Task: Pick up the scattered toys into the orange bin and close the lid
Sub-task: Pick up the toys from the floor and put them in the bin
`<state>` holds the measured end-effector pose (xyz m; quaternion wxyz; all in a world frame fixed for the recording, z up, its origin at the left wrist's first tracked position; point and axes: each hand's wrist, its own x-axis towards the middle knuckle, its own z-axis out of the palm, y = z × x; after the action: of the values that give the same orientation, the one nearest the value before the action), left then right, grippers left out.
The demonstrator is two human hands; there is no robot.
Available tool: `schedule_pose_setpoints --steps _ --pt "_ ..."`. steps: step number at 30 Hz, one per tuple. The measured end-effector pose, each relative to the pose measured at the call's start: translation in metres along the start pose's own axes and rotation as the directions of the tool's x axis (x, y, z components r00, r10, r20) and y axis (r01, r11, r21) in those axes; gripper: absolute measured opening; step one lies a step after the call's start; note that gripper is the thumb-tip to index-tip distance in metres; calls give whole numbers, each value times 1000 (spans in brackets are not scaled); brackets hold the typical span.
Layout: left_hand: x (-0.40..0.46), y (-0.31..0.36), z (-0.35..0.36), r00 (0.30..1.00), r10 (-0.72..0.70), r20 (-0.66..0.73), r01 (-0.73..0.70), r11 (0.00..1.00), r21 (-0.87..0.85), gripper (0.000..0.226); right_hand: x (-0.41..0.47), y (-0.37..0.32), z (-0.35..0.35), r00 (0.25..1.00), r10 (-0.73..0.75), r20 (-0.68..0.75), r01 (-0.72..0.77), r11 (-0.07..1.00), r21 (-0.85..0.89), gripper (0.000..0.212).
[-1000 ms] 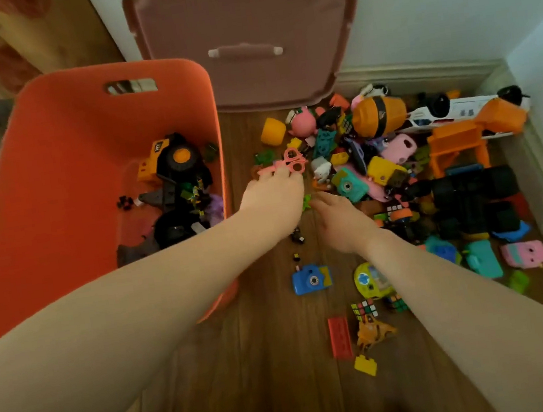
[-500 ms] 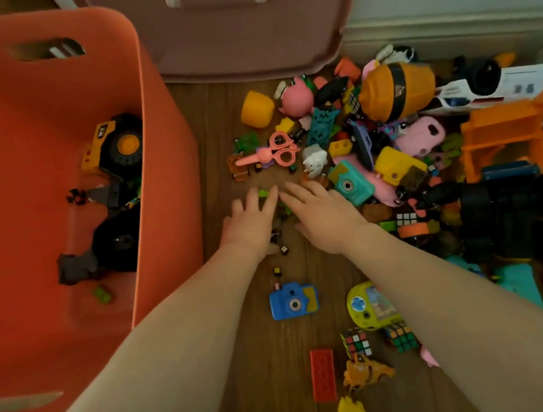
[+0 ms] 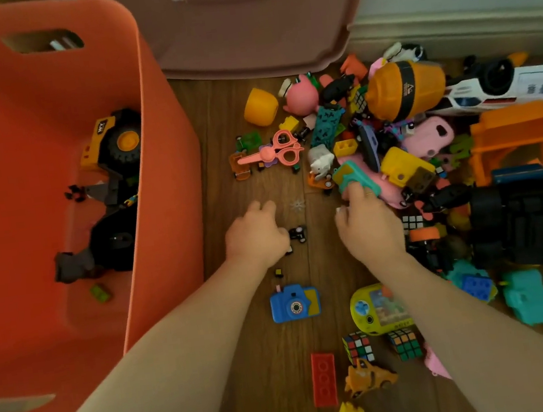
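The orange bin stands open on the left, with a yellow truck and dark toys inside. Its brown lid leans against the wall behind. Scattered toys cover the wood floor on the right. My left hand hovers low over the floor by the bin with its fingers curled under, closed round small toy pieces that are hidden. A tiny black toy lies beside it. My right hand reaches into the pile, and its fingertips grip the teal toy camera.
Pink scissors, a yellow cup and an orange barrel lie further back. A blue camera, red brick, two puzzle cubes and a yellow handheld game lie near me. Black blocks sit right.
My left hand has curled from flat into a fist, and the small green bits under it are gone from the floor. My right hand moved right onto the teal camera.
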<state>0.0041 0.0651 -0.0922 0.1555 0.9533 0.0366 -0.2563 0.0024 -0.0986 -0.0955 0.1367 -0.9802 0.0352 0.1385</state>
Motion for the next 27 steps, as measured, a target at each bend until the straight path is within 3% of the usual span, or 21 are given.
schedule_pose_setpoints --steps 3,5,13,18,20,22,24,27 --pt "-12 2 -5 999 3 -54 -4 1000 -19 36 -1 -1 8 996 13 89 3 984 -180 31" --pt "-21 4 -3 997 74 -28 -74 997 18 40 -4 -5 14 992 36 120 -11 979 -204 29" --pt "-33 -12 21 975 157 156 -188 959 214 46 -9 0 14 980 151 128 -149 989 -23 26" --pt "-28 -1 23 978 164 128 -191 953 237 39 -16 0 15 980 58 190 -49 997 -52 24" --pt "-27 3 24 979 160 130 -188 951 247 32 -18 -1 11 982 -38 184 31 999 44 19" --pt "-28 7 21 988 105 115 -121 983 137 27 -18 -4 6 986 -98 132 69 976 208 14" --pt "-32 13 5 999 -4 49 13 984 -176 19 -20 -10 4 982 -158 103 121 948 294 24" --pt "-37 24 -35 983 -127 -133 34 838 -545 9 -18 -20 10 948 -249 198 207 955 211 50"
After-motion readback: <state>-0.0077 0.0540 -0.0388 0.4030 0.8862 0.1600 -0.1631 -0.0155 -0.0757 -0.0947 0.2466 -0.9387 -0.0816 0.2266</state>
